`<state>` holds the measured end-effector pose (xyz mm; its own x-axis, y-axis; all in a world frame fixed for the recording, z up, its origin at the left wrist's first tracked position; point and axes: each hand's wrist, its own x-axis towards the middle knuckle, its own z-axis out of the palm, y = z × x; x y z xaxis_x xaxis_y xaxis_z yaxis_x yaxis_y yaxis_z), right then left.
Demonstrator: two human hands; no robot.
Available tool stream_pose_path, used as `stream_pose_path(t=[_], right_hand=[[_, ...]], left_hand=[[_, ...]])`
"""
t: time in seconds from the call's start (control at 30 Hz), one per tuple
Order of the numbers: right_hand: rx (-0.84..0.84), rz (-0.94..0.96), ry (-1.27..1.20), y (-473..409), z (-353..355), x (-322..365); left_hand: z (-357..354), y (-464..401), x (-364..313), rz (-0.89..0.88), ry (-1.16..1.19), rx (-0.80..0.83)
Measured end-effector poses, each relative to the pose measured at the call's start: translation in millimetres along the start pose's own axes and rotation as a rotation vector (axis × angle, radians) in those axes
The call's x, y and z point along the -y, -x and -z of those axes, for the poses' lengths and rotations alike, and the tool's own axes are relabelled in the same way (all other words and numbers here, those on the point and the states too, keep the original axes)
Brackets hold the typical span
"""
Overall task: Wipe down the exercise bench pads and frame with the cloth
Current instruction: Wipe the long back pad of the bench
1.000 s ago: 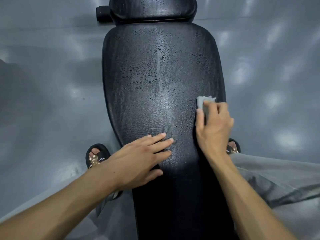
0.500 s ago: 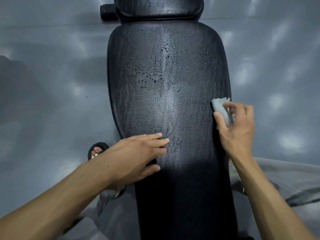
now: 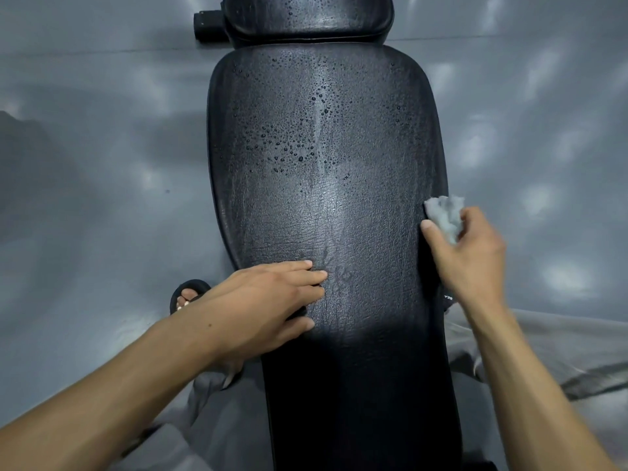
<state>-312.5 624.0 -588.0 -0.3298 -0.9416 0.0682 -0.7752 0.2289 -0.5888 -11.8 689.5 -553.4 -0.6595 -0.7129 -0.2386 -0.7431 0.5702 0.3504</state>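
Note:
The long black bench pad (image 3: 323, 185) runs away from me, its far half beaded with water drops, its near half smooth and streaked. A second, smaller black pad (image 3: 306, 18) sits beyond it. My right hand (image 3: 465, 256) grips a bunched pale grey cloth (image 3: 445, 212) at the pad's right edge, thumb against the pad's side. My left hand (image 3: 268, 297) rests flat on the pad's left part, fingers straight and pointing right.
A black frame stub (image 3: 207, 25) sticks out left of the far pad. Grey glossy floor (image 3: 102, 164) lies on both sides. My left foot in a black sandal (image 3: 188, 295) stands left of the bench. Grey trouser legs (image 3: 560, 345) straddle it.
My right hand has carried the cloth from on top of the pad outward to its right edge. My left hand has stayed in place on the pad.

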Motion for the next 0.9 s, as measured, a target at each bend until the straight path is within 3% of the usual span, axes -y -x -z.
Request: stream_pose_path(t=[0.13, 0.3, 0.37, 0.53, 0.6, 0.77, 0.9], right_hand=[[0.053, 0.208, 0.029, 31, -33, 49], [0.252, 0.506, 0.039, 73, -65, 106], [0.178, 0.485, 0.077, 56, -57, 98], [-0.056, 0.153, 0.058, 9, -28, 58], [-0.021, 0.209, 0.044, 24, -35, 71], [0.246, 0.654, 0.115, 69, -69, 113], [0.104, 0.482, 0.178, 24, -55, 98]], left_hand=[[3, 1, -1, 0.016, 0.038, 0.021], [11, -3, 1, -0.006, 0.02, 0.1], [11, -2, 2, -0.014, 0.023, 0.1], [10, -1, 0, 0.001, 0.022, 0.169], [9, 0, 0, -0.01, 0.009, 0.179], [9, 2, 2, -0.036, -0.041, 0.174], [9, 2, -1, -0.006, -0.043, 0.245]])
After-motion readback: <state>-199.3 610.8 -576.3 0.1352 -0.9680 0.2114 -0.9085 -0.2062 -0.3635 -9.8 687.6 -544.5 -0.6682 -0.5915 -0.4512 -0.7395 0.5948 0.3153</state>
